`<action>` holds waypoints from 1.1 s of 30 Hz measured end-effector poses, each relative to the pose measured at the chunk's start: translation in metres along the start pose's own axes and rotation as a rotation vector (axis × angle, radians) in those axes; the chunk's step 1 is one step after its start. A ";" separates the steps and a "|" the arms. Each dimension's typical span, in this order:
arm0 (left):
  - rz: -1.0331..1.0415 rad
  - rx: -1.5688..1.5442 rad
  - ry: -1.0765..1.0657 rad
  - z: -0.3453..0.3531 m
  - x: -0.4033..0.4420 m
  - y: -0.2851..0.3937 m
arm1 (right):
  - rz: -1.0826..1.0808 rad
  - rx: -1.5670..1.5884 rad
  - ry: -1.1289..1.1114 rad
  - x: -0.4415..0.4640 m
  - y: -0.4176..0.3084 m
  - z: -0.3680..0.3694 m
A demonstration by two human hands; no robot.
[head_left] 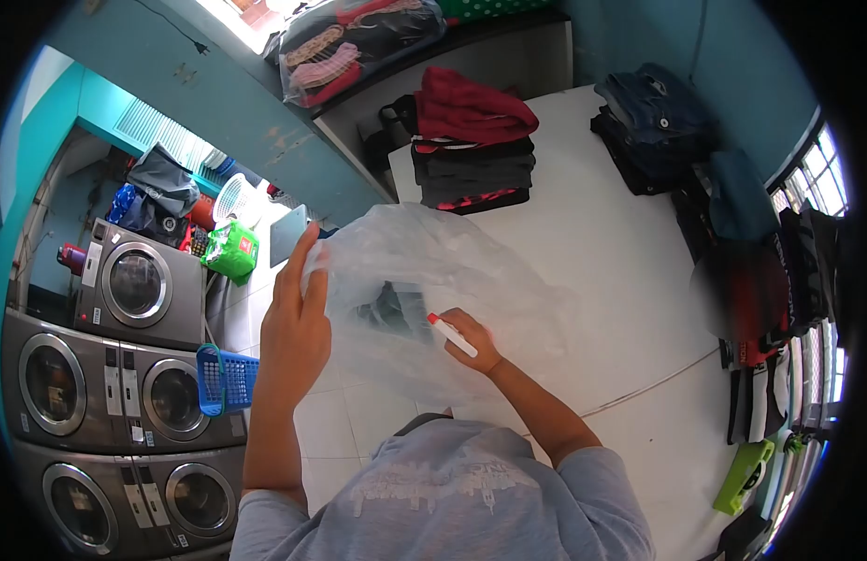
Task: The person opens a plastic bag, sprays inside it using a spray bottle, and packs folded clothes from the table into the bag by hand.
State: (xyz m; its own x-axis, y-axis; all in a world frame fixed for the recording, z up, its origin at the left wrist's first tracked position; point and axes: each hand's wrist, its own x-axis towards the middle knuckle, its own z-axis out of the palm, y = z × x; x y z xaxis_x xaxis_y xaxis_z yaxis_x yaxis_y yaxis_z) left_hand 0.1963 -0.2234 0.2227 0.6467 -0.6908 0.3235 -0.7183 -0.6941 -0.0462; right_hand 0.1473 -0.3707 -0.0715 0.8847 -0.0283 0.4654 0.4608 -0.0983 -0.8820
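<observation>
Folded clothes just beyond the plastic bag

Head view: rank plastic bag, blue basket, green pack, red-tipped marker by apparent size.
Largest to smallest:
1. Plastic bag
2. Blue basket and green pack: look alike, basket partly hidden by an arm, so not ranked
3. Red-tipped marker

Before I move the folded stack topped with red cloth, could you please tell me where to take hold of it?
I'd slide the grip under the bottom layer of the folded stack from its right side, where white tabletop leaves room; its separate layers could slip if lifted from above.
</observation>
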 end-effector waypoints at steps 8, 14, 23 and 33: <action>0.003 0.043 0.038 -0.002 -0.004 -0.001 | -0.131 -0.015 0.082 0.006 0.000 0.003; -0.008 0.005 0.009 -0.002 -0.010 -0.006 | 0.056 -0.075 -0.038 -0.003 0.015 0.005; 0.004 0.000 0.066 0.000 -0.010 -0.005 | 0.216 -0.062 0.011 -0.012 0.006 0.009; 0.002 -0.006 0.007 -0.002 -0.010 -0.006 | 0.053 -0.102 0.011 -0.005 0.015 0.009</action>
State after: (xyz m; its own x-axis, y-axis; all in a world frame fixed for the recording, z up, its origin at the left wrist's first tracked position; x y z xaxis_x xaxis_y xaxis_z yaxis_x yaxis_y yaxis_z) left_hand 0.1936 -0.2124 0.2222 0.6433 -0.6909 0.3299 -0.7214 -0.6913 -0.0411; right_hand 0.1504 -0.3632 -0.0877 0.9065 -0.0467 0.4197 0.4035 -0.1974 -0.8934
